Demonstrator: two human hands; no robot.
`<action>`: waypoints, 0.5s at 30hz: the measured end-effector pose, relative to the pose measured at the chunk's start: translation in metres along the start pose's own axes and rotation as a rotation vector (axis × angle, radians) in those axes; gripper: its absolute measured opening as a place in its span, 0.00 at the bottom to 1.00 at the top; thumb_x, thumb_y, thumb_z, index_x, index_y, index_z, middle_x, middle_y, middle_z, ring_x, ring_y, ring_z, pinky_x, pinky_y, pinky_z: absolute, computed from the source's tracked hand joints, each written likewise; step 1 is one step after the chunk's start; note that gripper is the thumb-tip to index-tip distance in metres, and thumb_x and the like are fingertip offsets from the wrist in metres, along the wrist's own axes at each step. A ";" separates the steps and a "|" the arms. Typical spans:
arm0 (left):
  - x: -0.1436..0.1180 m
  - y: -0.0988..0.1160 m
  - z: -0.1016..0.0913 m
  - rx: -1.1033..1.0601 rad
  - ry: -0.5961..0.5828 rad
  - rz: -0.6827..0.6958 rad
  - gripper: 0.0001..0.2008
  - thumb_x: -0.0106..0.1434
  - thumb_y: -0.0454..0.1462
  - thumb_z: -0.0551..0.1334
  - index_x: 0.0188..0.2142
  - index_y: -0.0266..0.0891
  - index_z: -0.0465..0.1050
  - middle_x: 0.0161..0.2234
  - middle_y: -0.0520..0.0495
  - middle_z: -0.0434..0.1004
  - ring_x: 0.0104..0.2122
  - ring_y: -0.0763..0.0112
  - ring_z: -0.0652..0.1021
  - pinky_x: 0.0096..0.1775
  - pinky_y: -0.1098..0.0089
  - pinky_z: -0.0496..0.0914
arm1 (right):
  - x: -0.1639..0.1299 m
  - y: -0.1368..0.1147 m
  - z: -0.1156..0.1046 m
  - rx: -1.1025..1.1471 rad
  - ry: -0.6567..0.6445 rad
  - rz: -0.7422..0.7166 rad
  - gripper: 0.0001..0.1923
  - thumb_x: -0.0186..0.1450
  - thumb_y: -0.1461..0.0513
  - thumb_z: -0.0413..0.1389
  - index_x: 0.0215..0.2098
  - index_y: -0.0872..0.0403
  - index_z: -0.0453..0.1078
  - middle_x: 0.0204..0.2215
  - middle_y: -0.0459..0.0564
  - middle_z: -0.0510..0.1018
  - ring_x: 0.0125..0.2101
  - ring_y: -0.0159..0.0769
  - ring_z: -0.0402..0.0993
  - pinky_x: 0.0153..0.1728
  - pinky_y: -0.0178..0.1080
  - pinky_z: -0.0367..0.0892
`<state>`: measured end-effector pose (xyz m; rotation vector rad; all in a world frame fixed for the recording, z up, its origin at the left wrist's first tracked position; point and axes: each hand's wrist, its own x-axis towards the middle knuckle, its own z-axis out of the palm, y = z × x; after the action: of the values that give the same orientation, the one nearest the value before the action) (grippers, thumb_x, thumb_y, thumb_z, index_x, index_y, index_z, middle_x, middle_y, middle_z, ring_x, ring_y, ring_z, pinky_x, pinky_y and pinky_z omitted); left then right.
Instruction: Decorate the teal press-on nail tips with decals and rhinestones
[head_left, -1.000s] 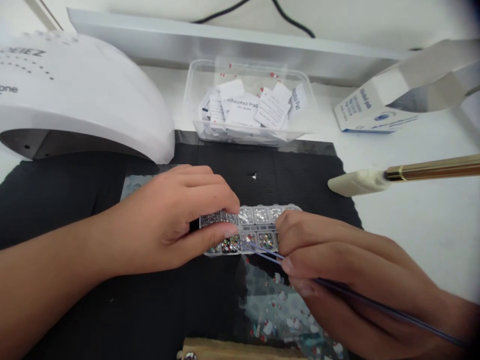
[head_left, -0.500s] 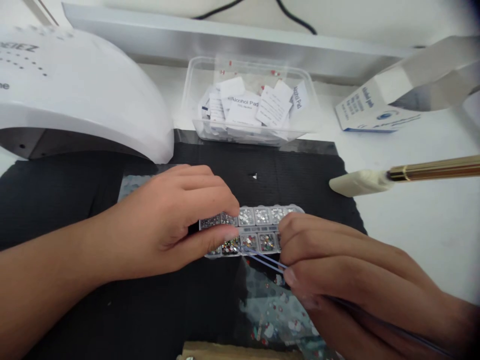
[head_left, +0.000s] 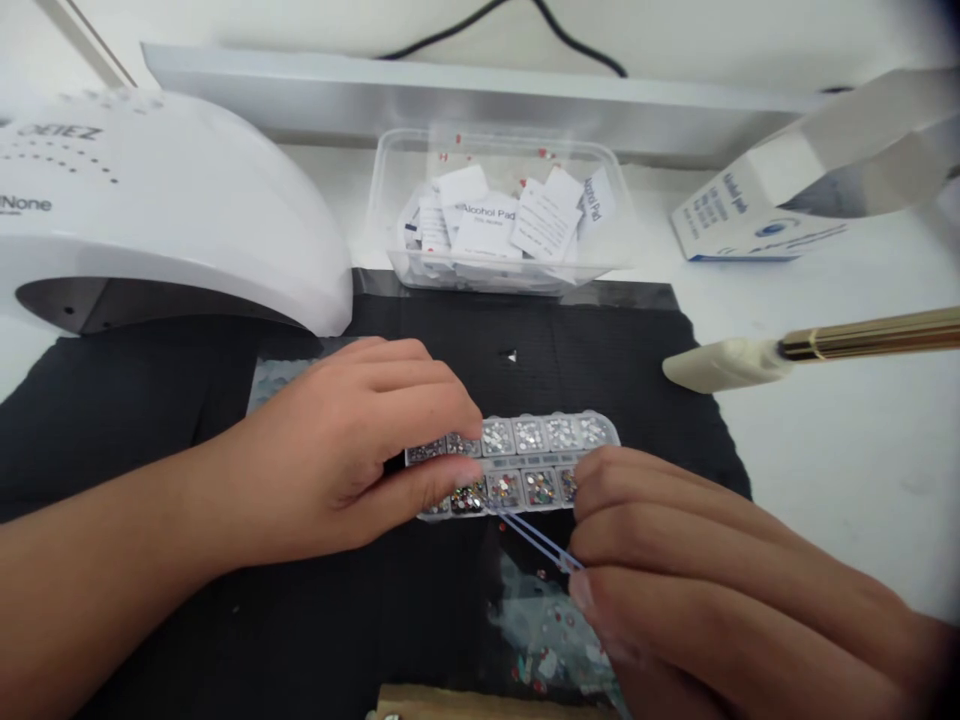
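On the black mat (head_left: 330, 620) lies a clear divided case (head_left: 517, 461) of small rhinestones, silvery in the far row and mostly mixed colours in the near row. My left hand (head_left: 375, 430) grips the case's left half between thumb and fingers, covering several compartments. Between the fingers of my right hand (head_left: 697, 560) is a pair of thin, pale-purple tweezers (head_left: 536, 540). Its tips are at the near row's dark multicoloured stones, just beside my left thumb. Whether a stone is between the tips is too small to tell.
Behind stand a white dome-shaped lamp (head_left: 187, 220), a clear tub (head_left: 390, 200) of alcohol pad packets and an open alcohol pad box (head_left: 727, 220). A gold-handled brush (head_left: 862, 335) juts in from the right. A printed clear plastic sheet (head_left: 555, 625) lies near my right hand.
My right hand has drawn slightly toward me, uncovering more of the case's right end. The tweezer tips stay by the dark multicoloured stones. The view has tilted a little.
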<state>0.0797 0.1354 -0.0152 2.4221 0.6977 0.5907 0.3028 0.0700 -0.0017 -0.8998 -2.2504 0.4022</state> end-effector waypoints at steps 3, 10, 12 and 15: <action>0.000 0.000 0.000 0.008 -0.009 0.000 0.06 0.69 0.38 0.58 0.37 0.38 0.70 0.35 0.51 0.76 0.36 0.71 0.74 0.41 0.67 0.65 | -0.002 -0.003 0.006 -0.032 0.042 0.024 0.14 0.61 0.74 0.50 0.21 0.55 0.67 0.20 0.48 0.74 0.22 0.31 0.70 0.30 0.39 0.75; 0.001 0.001 -0.001 -0.003 -0.018 -0.010 0.05 0.68 0.37 0.58 0.38 0.39 0.71 0.35 0.51 0.76 0.36 0.71 0.74 0.40 0.68 0.65 | 0.000 0.002 -0.007 -0.020 -0.093 -0.008 0.13 0.58 0.76 0.50 0.26 0.55 0.69 0.23 0.47 0.75 0.27 0.33 0.74 0.35 0.39 0.77; 0.001 0.001 -0.001 -0.001 -0.019 -0.010 0.05 0.68 0.37 0.58 0.38 0.39 0.70 0.35 0.51 0.76 0.36 0.71 0.74 0.41 0.68 0.65 | -0.002 0.004 -0.010 -0.041 -0.113 -0.021 0.12 0.58 0.76 0.49 0.27 0.55 0.69 0.24 0.48 0.76 0.29 0.33 0.74 0.36 0.39 0.77; 0.000 0.001 -0.001 -0.001 -0.018 -0.008 0.04 0.68 0.37 0.58 0.38 0.39 0.70 0.35 0.52 0.76 0.36 0.71 0.74 0.41 0.68 0.65 | -0.005 0.005 -0.010 -0.064 -0.138 -0.040 0.12 0.59 0.75 0.50 0.29 0.55 0.69 0.26 0.48 0.76 0.31 0.34 0.75 0.37 0.40 0.77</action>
<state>0.0794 0.1355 -0.0137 2.4198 0.6998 0.5651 0.3150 0.0703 0.0002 -0.8816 -2.4159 0.3860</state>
